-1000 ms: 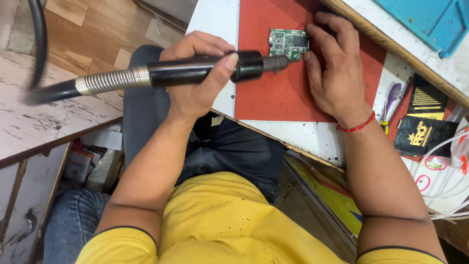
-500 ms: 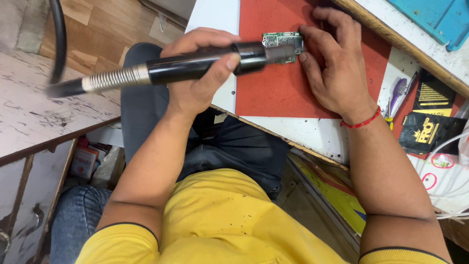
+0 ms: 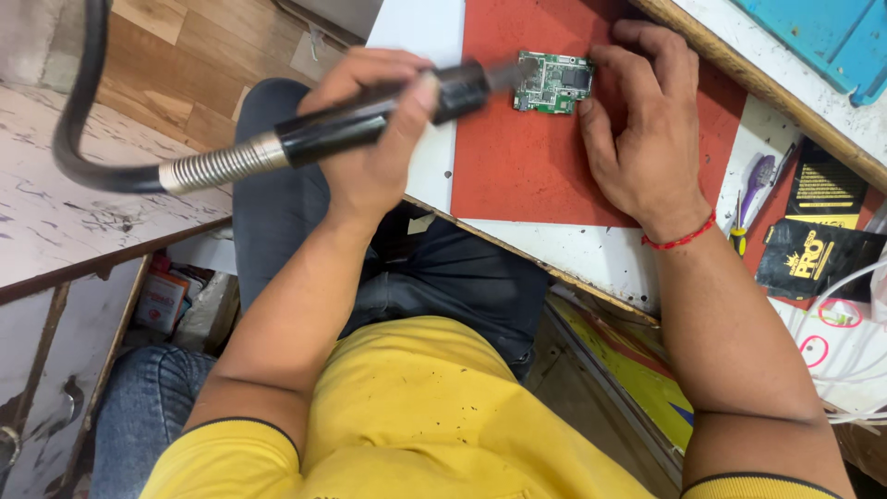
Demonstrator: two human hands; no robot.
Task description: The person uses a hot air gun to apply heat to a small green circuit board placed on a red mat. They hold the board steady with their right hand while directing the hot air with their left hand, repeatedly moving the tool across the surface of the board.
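On a red mat (image 3: 545, 176) (white bench, wood floor beyond), left hand (image 3: 374, 129) grips a rotary handpiece (image 3: 370, 120); right hand (image 3: 647, 139) pins the circuit board (image 3: 552, 83), fingers spread.

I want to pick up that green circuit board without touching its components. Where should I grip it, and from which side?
Probably pinch the green circuit board by its bare edges: it lies flat, parts facing up. Come from the near edge; the right hand and tool tip crowd the sides.

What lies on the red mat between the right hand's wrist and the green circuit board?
Only the right hand itself; its fingers reach the circuit board across the red mat, shown in the head view.
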